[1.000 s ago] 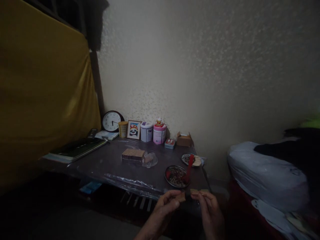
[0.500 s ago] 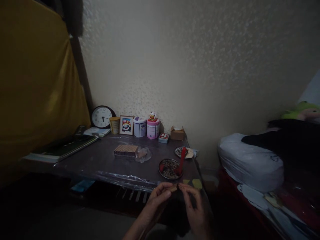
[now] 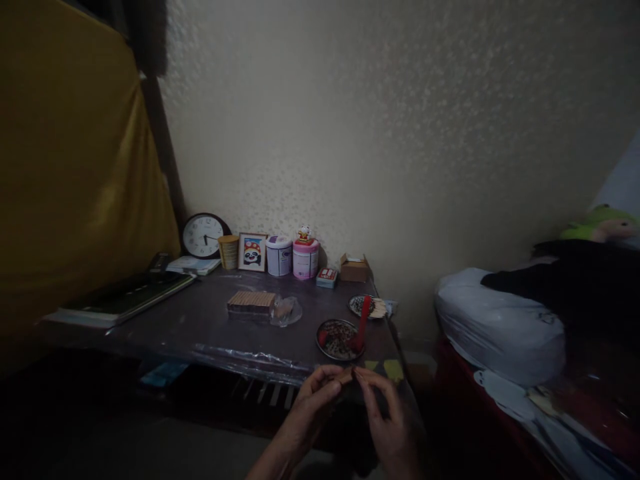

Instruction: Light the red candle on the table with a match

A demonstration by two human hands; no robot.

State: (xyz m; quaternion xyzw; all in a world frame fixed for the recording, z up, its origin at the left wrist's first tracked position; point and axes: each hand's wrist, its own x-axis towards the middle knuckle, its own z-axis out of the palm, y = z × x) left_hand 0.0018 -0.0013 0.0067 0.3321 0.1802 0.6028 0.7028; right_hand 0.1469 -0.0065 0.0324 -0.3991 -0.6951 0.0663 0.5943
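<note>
Low in the view, just off the table's front right corner, my left hand (image 3: 316,395) has its fingers closed on a small tan, box-like piece (image 3: 346,378). My right hand (image 3: 389,408) pinches at the dark right end of that piece; whether it grips the piece itself or something tiny at its end is too dark to tell. Beyond the hands lies a round metal plate (image 3: 320,348) of dark and pale bits, with a red spoon (image 3: 363,320) standing up from it. Behind that, a smaller plate (image 3: 351,308) carries pale sticks (image 3: 379,307).
A stack of small tan-and-dark boxes (image 3: 251,303) sits mid-table beside clear plastic (image 3: 289,312). Along the wall stand a clock (image 3: 204,235), cups (image 3: 229,252), a panda picture (image 3: 253,252), two tubs (image 3: 279,257) and a cardboard box (image 3: 354,268). Yellow-green pieces (image 3: 393,371) lie near the corner.
My hands stay together around the small tan piece, with only a slight shift of the fingers. The view has tilted a little; the things on the table have not moved.
</note>
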